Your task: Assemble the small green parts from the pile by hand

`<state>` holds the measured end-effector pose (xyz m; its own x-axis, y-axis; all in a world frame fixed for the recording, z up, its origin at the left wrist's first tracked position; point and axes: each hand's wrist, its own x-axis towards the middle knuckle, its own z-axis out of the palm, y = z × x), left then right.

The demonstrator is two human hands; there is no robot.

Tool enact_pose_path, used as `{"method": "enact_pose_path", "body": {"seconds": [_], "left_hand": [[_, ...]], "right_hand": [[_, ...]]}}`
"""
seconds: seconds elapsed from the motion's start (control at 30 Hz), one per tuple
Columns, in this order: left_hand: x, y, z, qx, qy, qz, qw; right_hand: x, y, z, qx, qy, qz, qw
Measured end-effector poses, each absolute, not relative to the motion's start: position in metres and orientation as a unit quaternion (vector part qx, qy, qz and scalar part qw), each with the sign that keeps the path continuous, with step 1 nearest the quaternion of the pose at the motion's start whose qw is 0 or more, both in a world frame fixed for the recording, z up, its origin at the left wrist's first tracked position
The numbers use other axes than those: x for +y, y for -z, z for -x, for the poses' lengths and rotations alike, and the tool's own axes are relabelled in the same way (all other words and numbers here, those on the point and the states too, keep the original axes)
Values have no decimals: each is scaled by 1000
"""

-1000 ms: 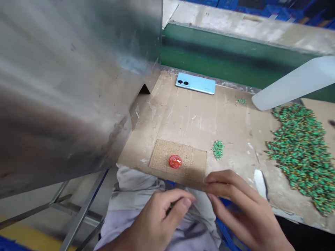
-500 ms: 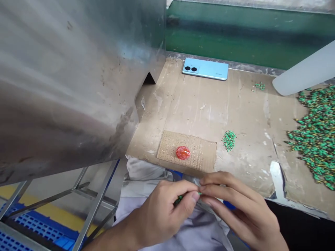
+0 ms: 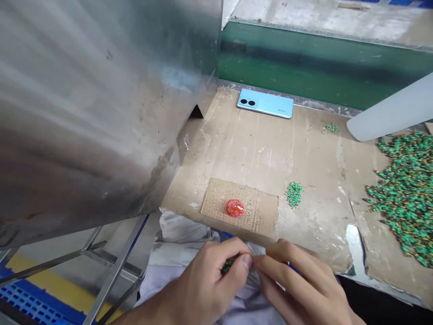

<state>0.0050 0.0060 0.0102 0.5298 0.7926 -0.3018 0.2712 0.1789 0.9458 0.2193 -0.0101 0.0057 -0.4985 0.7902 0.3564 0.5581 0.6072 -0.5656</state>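
Note:
My left hand (image 3: 206, 284) is curled at the bottom centre, thumb and forefinger pinched on a small green part (image 3: 227, 266). My right hand (image 3: 301, 284) meets it fingertip to fingertip, its fingers pressed together at the same spot; what it holds is hidden. Both hands hover over my lap, just in front of the cardboard-covered bench (image 3: 270, 153). A small pile of green parts (image 3: 293, 194) lies on the cardboard beyond my right hand. A large heap of the same green parts (image 3: 406, 189) spreads at the right edge.
A red blob (image 3: 235, 208) sits on a perforated cardboard patch (image 3: 257, 212). A light blue phone (image 3: 265, 103) lies face down at the back. A big metal hopper (image 3: 94, 104) fills the left. A white plastic chute (image 3: 392, 113) slants in at right. Green conveyor belt (image 3: 321, 67) behind.
The hands have drawn closer together and sunk a little lower in view, fingertips now touching around the green part. The view has shifted slightly; nothing on the bench moved.

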Motion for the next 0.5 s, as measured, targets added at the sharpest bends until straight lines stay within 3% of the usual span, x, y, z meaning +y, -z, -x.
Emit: {"method": "enact_pose_path", "body": {"seconds": [0.37,0.5], "left_hand": [[6,-8,-4,448,-234,-563,655],[5,-2,-1,446,-264,-473,712]], "right_hand": [[7,-3,-211,-817,-296,384,313],[16,1,-210,-781,-325,420,327]]}}
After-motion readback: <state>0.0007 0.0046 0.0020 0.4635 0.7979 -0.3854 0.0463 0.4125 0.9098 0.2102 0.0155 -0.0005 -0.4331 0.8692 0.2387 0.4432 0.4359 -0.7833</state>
